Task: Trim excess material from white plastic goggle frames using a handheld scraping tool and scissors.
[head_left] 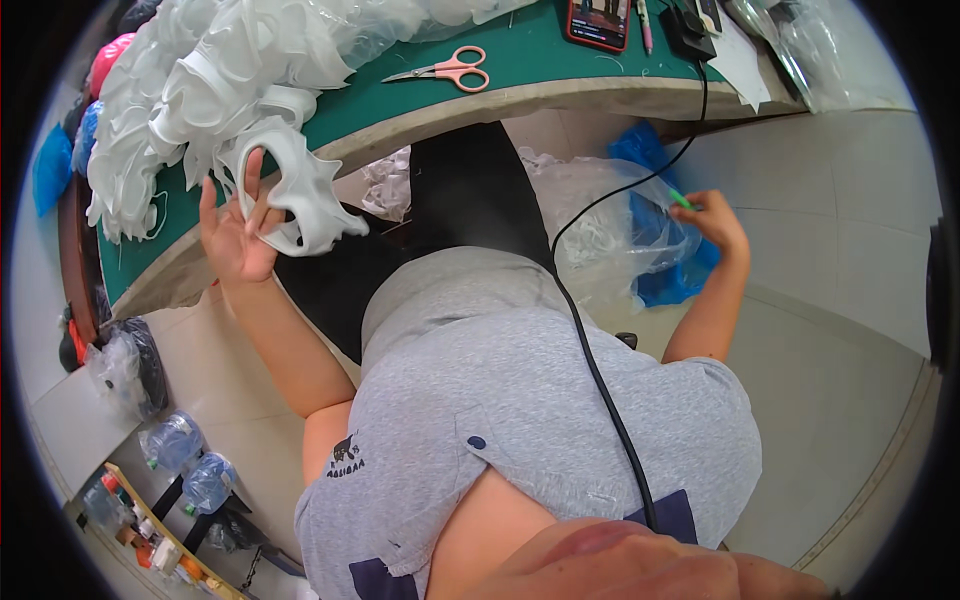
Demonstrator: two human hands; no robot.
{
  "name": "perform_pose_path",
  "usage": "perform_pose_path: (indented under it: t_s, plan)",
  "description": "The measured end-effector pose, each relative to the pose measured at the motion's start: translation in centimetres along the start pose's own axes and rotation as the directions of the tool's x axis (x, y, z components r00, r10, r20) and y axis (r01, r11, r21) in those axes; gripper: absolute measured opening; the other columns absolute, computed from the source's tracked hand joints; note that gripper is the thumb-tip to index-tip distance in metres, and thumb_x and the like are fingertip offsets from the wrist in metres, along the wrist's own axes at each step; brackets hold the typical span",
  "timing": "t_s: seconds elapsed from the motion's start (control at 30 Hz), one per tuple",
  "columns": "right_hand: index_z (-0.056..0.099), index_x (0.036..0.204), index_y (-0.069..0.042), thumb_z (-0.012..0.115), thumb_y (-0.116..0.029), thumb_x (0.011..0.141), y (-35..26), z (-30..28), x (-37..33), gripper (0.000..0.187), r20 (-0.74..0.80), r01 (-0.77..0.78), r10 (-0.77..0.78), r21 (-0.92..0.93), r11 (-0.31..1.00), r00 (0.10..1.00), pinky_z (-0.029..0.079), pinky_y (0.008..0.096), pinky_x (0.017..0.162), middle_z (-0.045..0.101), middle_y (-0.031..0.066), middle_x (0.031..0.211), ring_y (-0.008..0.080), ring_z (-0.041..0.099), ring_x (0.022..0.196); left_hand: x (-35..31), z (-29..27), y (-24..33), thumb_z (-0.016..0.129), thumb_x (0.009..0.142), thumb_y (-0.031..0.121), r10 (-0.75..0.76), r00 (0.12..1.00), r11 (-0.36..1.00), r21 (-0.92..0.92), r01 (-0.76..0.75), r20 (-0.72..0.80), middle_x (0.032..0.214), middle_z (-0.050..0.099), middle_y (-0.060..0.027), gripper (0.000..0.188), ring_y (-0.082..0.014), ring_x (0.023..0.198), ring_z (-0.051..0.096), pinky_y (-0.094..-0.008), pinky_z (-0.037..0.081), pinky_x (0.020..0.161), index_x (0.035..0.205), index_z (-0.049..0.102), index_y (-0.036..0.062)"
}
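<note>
Hands: well apart. The left hand [238,232] is at the near edge of the desk [400,110], toward its left end, partly curled on a white fabric piece [300,190]. One finger passes through the piece's opening; the thumb stands clear. The right hand [718,222] is off the desk, below the right part of its near edge, closed on a slim green item [683,200], type not distinguishable. It is beside a clear plastic bag [585,215].

Surroundings: a pile of white pieces [215,95] covers the desk's left end. Pink-handled scissors [467,70] lie just inside the near edge, blades toward the pile.

Risks, in my judgement:
1. The white piece could drop off the near edge, the hold being loose.
2. Pieces in the pile could be dragged off the left end if one edge catches another.
3. The scissors could be swept off the near edge by trailing fabric.
4. The black cable [600,375], running from the desk's right part across the body, could be snagged by the right arm.
</note>
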State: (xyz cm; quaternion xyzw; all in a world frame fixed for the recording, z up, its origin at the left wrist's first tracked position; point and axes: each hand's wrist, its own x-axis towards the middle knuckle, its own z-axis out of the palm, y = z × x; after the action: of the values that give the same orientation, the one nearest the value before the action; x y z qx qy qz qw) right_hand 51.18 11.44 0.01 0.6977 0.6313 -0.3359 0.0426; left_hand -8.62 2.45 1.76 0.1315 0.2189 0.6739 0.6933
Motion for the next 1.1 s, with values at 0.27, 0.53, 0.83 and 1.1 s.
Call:
perform_pose_path:
  t_s: [0.27,0.53,0.83,1.1]
  plan:
    - [0.058,0.072,-0.004,0.035,-0.035,0.101,-19.5,0.2,-0.1,0.048,-0.56,0.767,-0.551,0.582,0.27,0.619,0.032,0.0196,0.048,0.052,0.0023,0.067,0.0059,0.043,0.054,1.5,-0.2,-1.3,0.053,0.092,0.017,0.129,0.923,0.991,0.067,-0.112,-0.363,0.104,0.062,-0.0092,0.025,-0.0219,0.087,0.053,-0.0298,0.043,0.064,0.11,0.06,-0.0001]
    - [0.06,0.09,0.0,0.065,-0.005,0.086,-35.6,7.3,0.2,0.009,-0.351,0.797,-0.896,0.603,0.005,0.271,0.047,0.021,0.067,0.062,0.0033,0.078,0.0084,0.058,0.075,1.2,0.3,-0.9,0.05,0.088,0.0,0.083,0.995,0.992,0.097,-0.078,-0.048,0.097,0.063,-0.011,0.015,-0.0051,0.043,0.035,-0.0197,0.027,0.037,0.102,0.054,-0.0024]
    - [0.065,0.095,-0.003,0.068,-0.002,0.079,-41.8,11.3,2.6,0.016,-0.437,0.973,-0.882,0.053,-0.223,-0.178,0.051,0.0269,0.066,0.067,0.0086,0.088,0.0194,0.064,0.074,0.6,1.7,-1.6,0.058,0.089,0.017,0.226,0.944,0.97,0.138,-0.197,-0.238,0.086,0.065,-0.0069,0.019,-0.0045,0.035,0.032,-0.0186,0.025,0.032,0.097,0.057,-0.0002]
    - [0.065,0.095,-0.004,0.069,0.002,0.074,-41.2,10.5,2.2,0.022,-0.414,0.958,-0.866,-0.071,-0.276,-0.28,0.051,0.0292,0.066,0.067,0.0094,0.092,0.023,0.064,0.076,-0.1,3.7,-2.3,0.065,0.084,0.015,0.25,0.933,0.961,0.181,-0.207,-0.259,0.075,0.063,-0.0032,0.015,-0.0038,0.034,0.03,-0.0185,0.022,0.032,0.09,0.062,0.0023]
